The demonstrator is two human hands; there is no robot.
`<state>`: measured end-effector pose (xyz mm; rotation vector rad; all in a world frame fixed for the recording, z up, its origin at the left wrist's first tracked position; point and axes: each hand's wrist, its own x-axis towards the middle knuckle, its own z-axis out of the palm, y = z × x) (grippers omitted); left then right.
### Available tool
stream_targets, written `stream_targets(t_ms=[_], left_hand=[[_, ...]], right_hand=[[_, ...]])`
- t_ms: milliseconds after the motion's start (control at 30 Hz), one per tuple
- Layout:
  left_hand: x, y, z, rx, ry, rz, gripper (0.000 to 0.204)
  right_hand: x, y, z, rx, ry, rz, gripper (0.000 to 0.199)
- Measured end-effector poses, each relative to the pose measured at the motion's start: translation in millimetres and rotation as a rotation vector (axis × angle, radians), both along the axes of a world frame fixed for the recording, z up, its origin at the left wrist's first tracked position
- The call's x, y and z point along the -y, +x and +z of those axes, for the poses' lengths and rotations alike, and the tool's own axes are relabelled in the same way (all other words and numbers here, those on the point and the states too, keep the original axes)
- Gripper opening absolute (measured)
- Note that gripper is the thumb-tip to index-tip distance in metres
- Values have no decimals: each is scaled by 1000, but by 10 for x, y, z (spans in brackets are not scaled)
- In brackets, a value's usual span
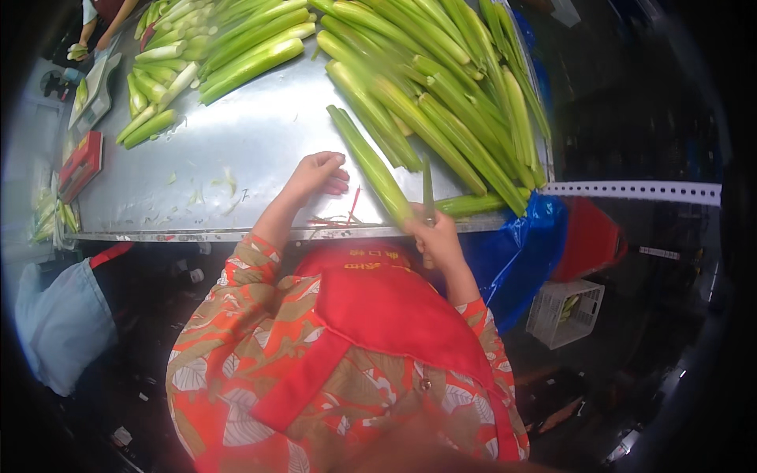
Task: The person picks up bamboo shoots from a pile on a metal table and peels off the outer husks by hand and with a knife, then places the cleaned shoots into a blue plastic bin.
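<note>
Red apron (378,307) aside, right hand (435,236) fingers clamp a knife (427,193) beside one stalk (371,162) at the surface (236,150) edge, left hand (317,175) curled empty; beyond that stalk, a large untrimmed heap (441,71) remains, trimmed pieces (162,79) fewer.

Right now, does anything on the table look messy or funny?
Yes. Thin green peel scraps lie scattered across the bare metal table beside the left hand, away from the tidy stalk piles. The right hand holds a knife.

At my twelve o'clock I see pale-to-bright green stalks (410,87) on a silver-grey steel table (236,150); at three, blue plastic sheeting (516,252); red apron (378,307) over orange leaf-print sleeves (236,331).
</note>
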<state>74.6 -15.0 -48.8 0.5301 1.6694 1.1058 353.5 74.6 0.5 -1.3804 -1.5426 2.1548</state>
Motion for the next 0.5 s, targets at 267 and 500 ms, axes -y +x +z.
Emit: stream_targets(t_ms=[267,500], left_hand=[[-122,815,784,-1330,447,-687,80],[-481,1438,845,-1016,533,-896,62]], right_hand=[[-2,667,62,-306,-462,-114,28],[153,1265,260,-575,-287,-342,36]])
